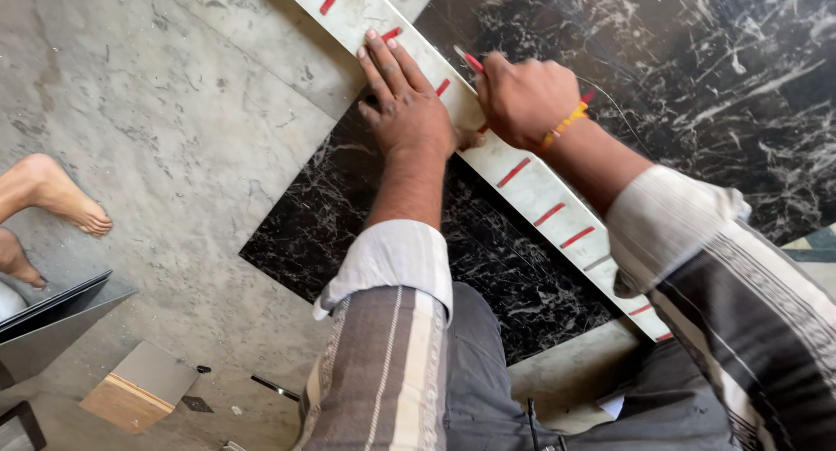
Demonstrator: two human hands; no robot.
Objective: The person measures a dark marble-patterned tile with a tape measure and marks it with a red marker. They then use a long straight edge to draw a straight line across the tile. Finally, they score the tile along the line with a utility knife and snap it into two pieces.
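A long pale stone strip [531, 185] with red marks lies diagonally across a black marble slab [697, 77] veined in white. My left hand [405, 98] lies flat on the strip with fingers spread, pressing it down. My right hand [522, 94] is closed around a red pencil [473, 63], whose tip touches the black slab right beside the strip's far edge. An orange thread band circles my right wrist.
Grey stone floor [148, 129] lies to the left. Another person's bare foot [61, 194] rests on it at the left edge. A small tile piece [139, 386] and a dark slab edge [52, 316] lie at the lower left.
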